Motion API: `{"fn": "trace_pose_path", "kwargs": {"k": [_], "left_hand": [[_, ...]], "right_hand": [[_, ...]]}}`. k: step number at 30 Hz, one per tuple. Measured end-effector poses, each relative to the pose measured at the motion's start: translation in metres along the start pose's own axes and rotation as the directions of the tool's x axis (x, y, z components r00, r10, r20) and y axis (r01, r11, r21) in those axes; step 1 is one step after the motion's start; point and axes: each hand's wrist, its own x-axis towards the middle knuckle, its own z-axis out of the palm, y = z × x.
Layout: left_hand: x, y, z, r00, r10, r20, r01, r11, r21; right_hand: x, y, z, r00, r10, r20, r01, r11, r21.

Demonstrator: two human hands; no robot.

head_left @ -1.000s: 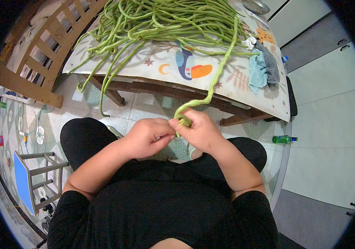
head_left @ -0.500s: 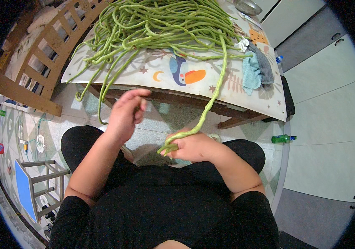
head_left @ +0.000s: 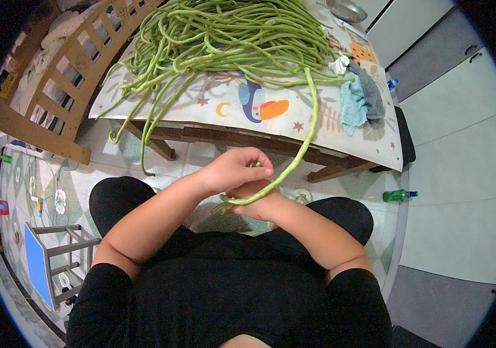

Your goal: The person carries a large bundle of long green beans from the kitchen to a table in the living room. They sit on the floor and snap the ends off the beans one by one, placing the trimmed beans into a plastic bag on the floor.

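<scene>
A large heap of green long beans [head_left: 230,35] lies on the table. One long bean [head_left: 309,127] runs down from the heap over the table's front edge and bends across the back of my right hand [head_left: 256,200]. My right hand is closed, and short green bean ends [head_left: 221,207] stick out past its left side. Above and partly over it, my left hand [head_left: 239,168] has curled fingers, with a bit of green bean showing between thumb and forefinger. The fingers of my right hand are mostly hidden.
A patterned cover [head_left: 201,107] lies on the wooden table. Blue and grey cloths [head_left: 353,104] rest at its right, near a metal bowl [head_left: 346,10]. A green bottle [head_left: 399,195] lies by the cabinets. A blue-topped stool [head_left: 40,264] is at the left, below a wooden railing [head_left: 56,98].
My left hand has moved right and down to my right hand, its fingers curling around a bit of bean. The long bean across my right hand has shifted slightly.
</scene>
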Motion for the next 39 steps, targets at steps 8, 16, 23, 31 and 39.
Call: {"fn": "trace_pose_path", "kwargs": {"k": [8,16,23,31,39], "left_hand": [[0.018,0.013,0.017,0.990,0.108,-0.094,-0.063,0.918,0.391],[-0.043,0.008,-0.007,0.817,0.494,-0.296,-0.395,0.855,0.337],[-0.052,-0.008,-0.005,0.863,0.490,0.120,-0.434,0.599,0.673],[-0.054,-0.019,-0.011,0.904,0.427,-0.032,-0.320,0.724,0.611],[-0.045,-0.024,-0.004,0.962,0.205,-0.182,-0.174,0.970,0.169]], "right_hand": [[-0.010,-0.004,-0.001,0.976,0.038,-0.216,0.002,0.983,0.183],[-0.017,0.054,-0.019,0.898,0.248,-0.364,0.061,0.748,0.660],[-0.033,0.046,-0.046,0.897,0.323,-0.302,0.397,-0.288,0.871],[-0.049,0.042,-0.054,0.763,0.493,-0.418,0.645,-0.541,0.540],[-0.063,0.034,-0.071,0.610,0.754,-0.244,0.760,-0.470,0.449]]}}
